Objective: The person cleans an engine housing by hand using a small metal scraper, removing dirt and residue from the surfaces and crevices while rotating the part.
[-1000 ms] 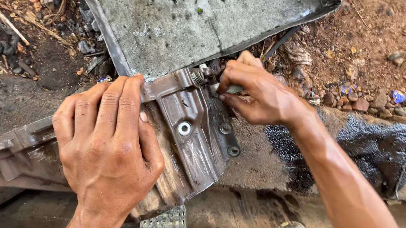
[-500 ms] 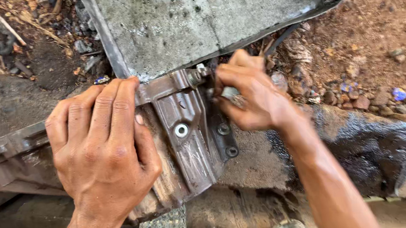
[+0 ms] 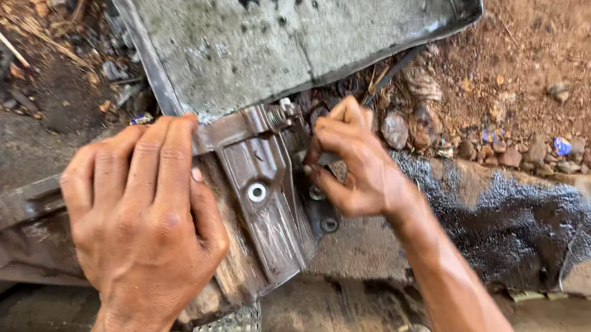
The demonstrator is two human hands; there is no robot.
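tray (image 3: 341, 34) behind bracket (image 3: 258, 190), stones (image 3: 406, 128) nr r hand (image 3: 352, 164)

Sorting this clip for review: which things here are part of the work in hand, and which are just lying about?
In the work:
left hand, pressed flat on the brown metal bracket
right hand, fingers pinched at the bracket's right edge, near the spring and bolts

Lying about:
grey metal tray with dark oily drops
stones on red soil
blue scraps
oil-stained ledge
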